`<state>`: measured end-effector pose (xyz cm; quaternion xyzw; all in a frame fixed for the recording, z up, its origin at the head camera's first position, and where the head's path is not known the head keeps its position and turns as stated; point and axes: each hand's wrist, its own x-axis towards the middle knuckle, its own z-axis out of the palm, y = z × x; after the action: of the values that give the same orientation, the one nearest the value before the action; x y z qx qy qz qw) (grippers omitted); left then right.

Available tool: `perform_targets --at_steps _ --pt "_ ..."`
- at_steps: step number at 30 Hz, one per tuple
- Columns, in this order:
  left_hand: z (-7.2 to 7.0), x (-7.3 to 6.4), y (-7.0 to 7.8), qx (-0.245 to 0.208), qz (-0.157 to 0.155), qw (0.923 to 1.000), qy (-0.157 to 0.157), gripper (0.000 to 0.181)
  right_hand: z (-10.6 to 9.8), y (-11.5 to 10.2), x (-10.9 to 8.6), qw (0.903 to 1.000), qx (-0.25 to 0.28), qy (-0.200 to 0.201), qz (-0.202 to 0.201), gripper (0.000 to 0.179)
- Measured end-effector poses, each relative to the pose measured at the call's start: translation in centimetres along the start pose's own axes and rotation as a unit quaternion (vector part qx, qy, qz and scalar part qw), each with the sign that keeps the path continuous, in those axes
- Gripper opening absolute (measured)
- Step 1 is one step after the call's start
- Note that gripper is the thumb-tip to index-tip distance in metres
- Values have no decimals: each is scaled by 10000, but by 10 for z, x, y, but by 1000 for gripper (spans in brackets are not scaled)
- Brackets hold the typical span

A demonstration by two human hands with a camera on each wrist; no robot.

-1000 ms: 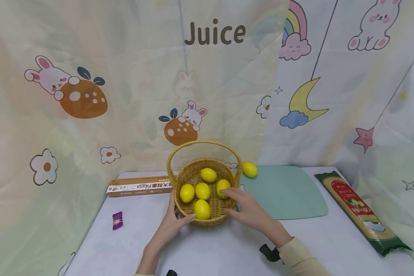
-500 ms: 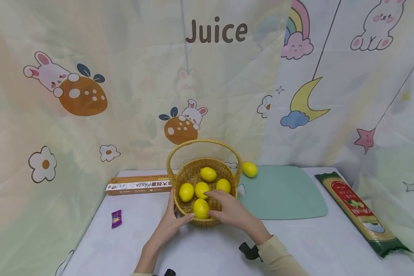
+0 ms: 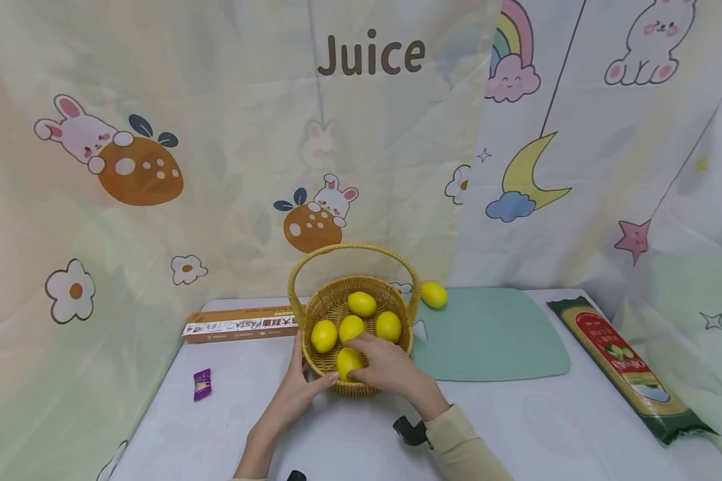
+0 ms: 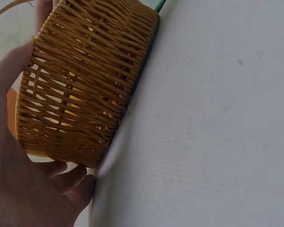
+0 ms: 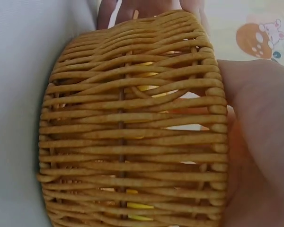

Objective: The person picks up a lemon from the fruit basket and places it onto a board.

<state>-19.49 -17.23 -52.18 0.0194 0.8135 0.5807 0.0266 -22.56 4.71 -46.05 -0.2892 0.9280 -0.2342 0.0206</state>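
A round wicker basket point(image 3: 338, 292) with a tall arched handle holds several yellow lemons, among them one in the middle point(image 3: 351, 327). My left hand point(image 3: 297, 386) grips the basket's left side, thumb at the front rim and fingers along the outer wall. In the left wrist view, those fingers point(image 4: 68, 177) lie against the weave close to the table. My right hand point(image 3: 391, 366) reaches over the front rim, with fingers and thumb around the front lemon point(image 3: 347, 363), which stays in the basket. The right wrist view shows mostly the basket's woven wall point(image 5: 132, 123), hiding this lemon.
Another lemon point(image 3: 434, 294) lies on the green mat point(image 3: 493, 341), right of the basket. A long pasta box point(image 3: 241, 325) is behind left, with a small purple packet point(image 3: 202, 385) before it. A green-and-gold packet point(image 3: 628, 367) lies far right.
My right hand has moved left from the lemon at the basket's right side to the front lemon, and its fingers have come around it. My left hand has kept its grip on the basket.
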Motion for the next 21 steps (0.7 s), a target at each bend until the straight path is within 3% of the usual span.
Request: perform_targets --at_steps 8,21 --pt "0 0 0 -32 39 10000 7 117 7 -1 8 9997 -143 -178 124 50" --pt "0 1 -1 45 -79 10000 39 119 6 -1 19 9957 514 -767 -104 49"
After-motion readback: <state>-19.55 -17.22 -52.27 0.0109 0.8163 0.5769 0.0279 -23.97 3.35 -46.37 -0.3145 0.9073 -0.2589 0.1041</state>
